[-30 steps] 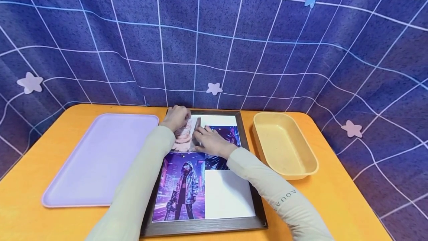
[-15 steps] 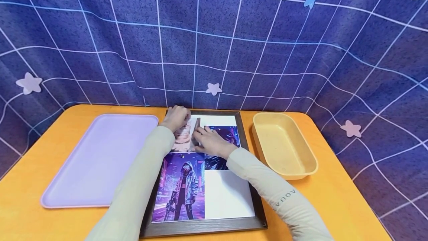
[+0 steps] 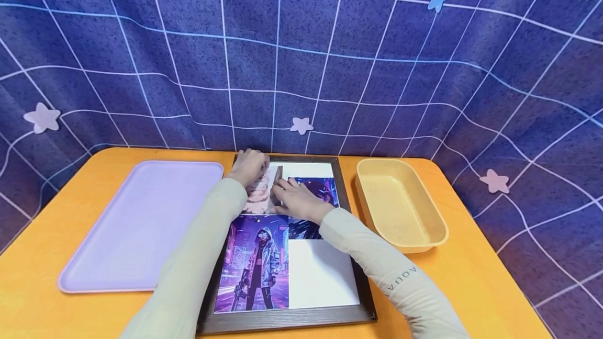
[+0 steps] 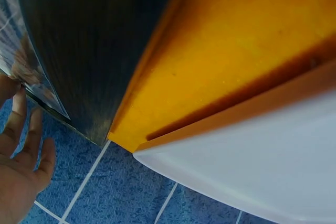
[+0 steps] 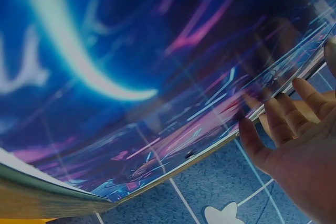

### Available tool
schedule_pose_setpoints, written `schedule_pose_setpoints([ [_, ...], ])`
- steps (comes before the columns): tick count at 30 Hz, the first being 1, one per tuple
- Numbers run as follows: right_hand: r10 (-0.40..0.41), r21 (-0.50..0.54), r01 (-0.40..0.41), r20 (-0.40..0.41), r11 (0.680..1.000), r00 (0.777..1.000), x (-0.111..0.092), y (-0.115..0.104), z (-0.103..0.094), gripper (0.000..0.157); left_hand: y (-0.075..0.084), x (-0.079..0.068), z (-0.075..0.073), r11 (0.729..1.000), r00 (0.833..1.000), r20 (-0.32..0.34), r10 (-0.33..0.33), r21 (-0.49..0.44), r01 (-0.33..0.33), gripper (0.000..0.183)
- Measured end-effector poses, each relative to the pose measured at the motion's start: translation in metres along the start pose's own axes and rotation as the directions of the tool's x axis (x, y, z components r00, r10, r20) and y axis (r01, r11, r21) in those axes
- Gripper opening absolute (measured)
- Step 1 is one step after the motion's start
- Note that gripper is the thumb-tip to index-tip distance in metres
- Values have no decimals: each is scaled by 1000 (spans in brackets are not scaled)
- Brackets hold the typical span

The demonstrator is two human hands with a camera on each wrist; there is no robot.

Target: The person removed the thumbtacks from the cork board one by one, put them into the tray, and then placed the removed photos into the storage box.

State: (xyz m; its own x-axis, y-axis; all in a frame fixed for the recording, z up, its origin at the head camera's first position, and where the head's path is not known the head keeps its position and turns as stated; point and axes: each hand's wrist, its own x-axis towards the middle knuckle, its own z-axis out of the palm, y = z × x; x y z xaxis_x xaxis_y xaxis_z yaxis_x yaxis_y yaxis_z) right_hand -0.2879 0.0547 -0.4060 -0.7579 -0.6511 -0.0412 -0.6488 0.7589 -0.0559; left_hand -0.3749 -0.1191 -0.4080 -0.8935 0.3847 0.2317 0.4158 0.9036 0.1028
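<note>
My left hand lies at the far left corner of a dark picture frame, fingers bent downward. Under and beside it is a pink and white picture print. In the left wrist view its fingertips touch the print's edge, other fingers loosely spread. My right hand rests palm down, fingertips along the pink print's right side, over a dark blue and purple print. In the right wrist view its fingers are only slightly bent. A purple print of a hooded figure lies in the near left quarter.
A lilac tray stands left of the frame on the orange table. To the right sits a yellow bin. White backing shows inside the frame at near right. A blue gridded curtain hangs behind.
</note>
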Motion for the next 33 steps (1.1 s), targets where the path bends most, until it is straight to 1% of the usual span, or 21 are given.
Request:
schedule_pose_setpoints([
  [8,-12,-4,12,1,1000,1000,1,0,1,43,-1,-2,0,1000,1000,-15,17,-6,-17,9],
  [13,-15,-10,15,2,1000,1000,0,0,2,44,-1,-3,-1,1000,1000,-14,11,-11,-11,11],
  [20,-10,-1,10,-4,1000,1000,-1,-1,0,44,-4,-3,-2,998,1000,3,-27,-63,27,13],
  [27,-1,6,1,1,1000,1000,-1,-1,0,42,-8,0,-2,995,999,25,-42,-89,45,9],
  [33,-3,9,3,8,1000,1000,-2,-1,0,42,-10,0,0,992,998,9,-54,-114,55,8],
])
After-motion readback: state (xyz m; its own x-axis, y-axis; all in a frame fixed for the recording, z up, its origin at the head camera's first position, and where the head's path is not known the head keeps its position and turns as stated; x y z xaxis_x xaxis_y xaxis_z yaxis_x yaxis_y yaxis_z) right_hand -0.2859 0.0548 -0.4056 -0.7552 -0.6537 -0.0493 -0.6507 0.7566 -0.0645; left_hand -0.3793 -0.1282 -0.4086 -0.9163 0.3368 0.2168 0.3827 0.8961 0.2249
